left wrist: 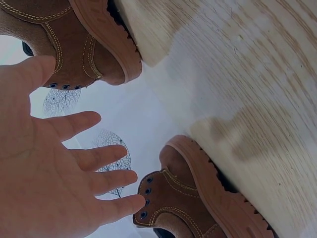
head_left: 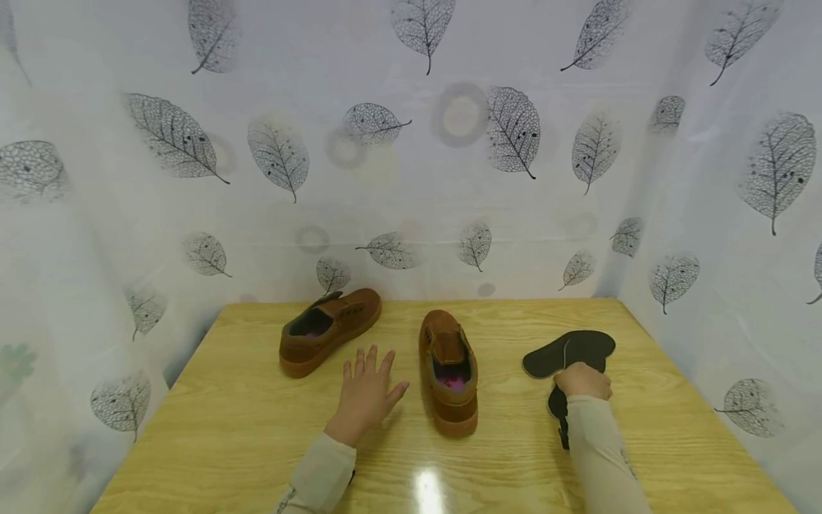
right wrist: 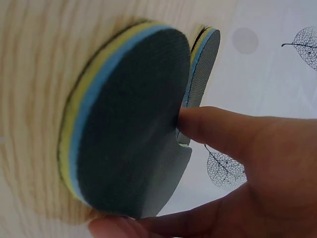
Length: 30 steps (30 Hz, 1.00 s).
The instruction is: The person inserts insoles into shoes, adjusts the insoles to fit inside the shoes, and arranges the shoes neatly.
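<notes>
Between two brown shoes, my left hand (head_left: 364, 401) spreads its fingers and holds nothing. The left shoe (head_left: 330, 330) lies angled, with its toe toward the back right. To the hand's right the other shoe (head_left: 449, 371) points its toe away, and pink shows inside it. At the right my right hand (head_left: 584, 382) pinches a dark insole (right wrist: 133, 119) by its edges, thumb on one side and fingers on the other. Yellow and blue layers show along that insole's rim. A second dark insole (right wrist: 204, 64) lies just beyond it, partly hidden behind the held one.
The wooden table (head_left: 257, 442) carries everything. A white leaf-printed curtain (head_left: 411, 185) hangs along the back and both sides of the table. Light glares off the tabletop near the front middle.
</notes>
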### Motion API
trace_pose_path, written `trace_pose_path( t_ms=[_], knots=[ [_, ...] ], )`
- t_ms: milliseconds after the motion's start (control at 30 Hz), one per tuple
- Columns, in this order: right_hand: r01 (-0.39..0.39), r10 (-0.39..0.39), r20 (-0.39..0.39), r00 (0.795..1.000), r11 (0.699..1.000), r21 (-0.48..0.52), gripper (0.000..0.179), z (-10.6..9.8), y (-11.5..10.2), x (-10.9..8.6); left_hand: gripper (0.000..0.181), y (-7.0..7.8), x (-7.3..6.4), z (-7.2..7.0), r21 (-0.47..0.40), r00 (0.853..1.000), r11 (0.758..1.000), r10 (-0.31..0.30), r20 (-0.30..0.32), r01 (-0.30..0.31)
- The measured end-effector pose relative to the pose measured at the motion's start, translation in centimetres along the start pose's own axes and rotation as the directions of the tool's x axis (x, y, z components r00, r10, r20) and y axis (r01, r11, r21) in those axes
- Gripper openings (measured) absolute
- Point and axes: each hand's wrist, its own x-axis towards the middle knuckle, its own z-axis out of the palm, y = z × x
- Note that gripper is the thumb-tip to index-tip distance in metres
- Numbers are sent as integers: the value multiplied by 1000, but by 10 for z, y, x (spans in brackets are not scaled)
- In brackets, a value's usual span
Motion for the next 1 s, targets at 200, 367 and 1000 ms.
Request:
trace_pose_path(
  t_ms=[200,367,1000],
  knots=[
    [7,-8,-18,1000,1000,-10,52,0,1,-1,62,1,-1,0,-1,1000,1000,-4,6,4],
    [-6,6,-38,999,1000,0,55,0,1,0,62,1,-2,0,-9,1000,1000,-7,9,7],
    [-11,16,-54,998,996,93,57,-10,5,-8,61,3,-2,-1,-5,1000,1000,16,-9,-16]
  ],
)
